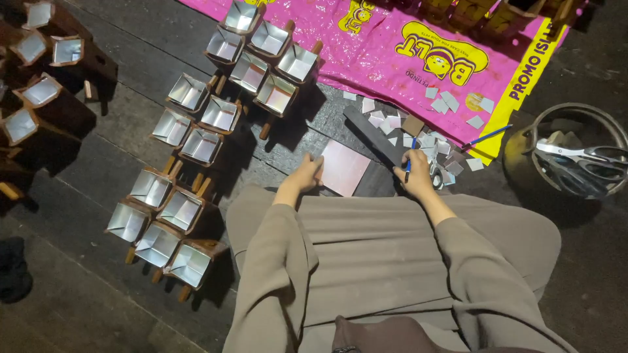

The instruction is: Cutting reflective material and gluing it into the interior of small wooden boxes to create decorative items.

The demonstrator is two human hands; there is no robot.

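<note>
A square pinkish-silver sheet lies on the dark floor in front of my knees. My left hand rests on its left edge, fingers pressing it down. Off the sheet's right side, my right hand is closed around a blue pen, its tip pointing down. Small scissors lie just right of that hand. A dark flat ruler runs diagonally behind the sheet. Several cut silver scraps are scattered around the ruler.
Many folded silver-lined boxes on wooden sticks stand in rows at the left and back. A pink plastic sheet covers the far floor, with another blue pen at its edge. A round metal pot at right holds large scissors.
</note>
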